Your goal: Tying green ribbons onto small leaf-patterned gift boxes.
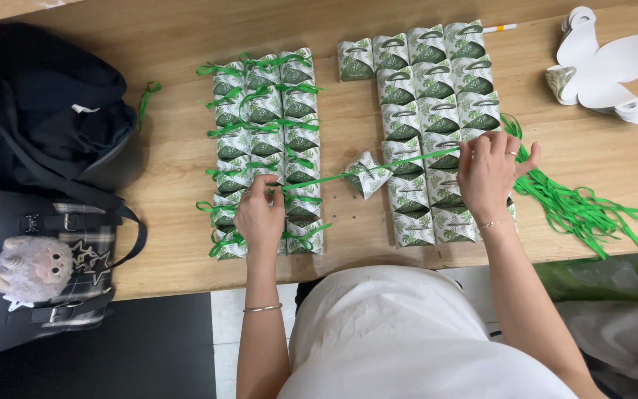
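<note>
A small white-and-green paper gift box (366, 174) sits on the wooden table (171, 44) between two blocks of boxes. A green ribbon (319, 179) runs through it, pulled taut between my hands. My left hand (259, 214) pinches the ribbon's left end over the ribbon-tied boxes (266, 140). My right hand (490, 174) pinches the right end above the untied boxes (433, 118).
A heap of loose green ribbons (581, 210) lies at the right. Flat white box blanks (607, 66) lie at the far right corner. Dark bags (38, 118) and a black bag with a plush toy (31, 267) fill the left side.
</note>
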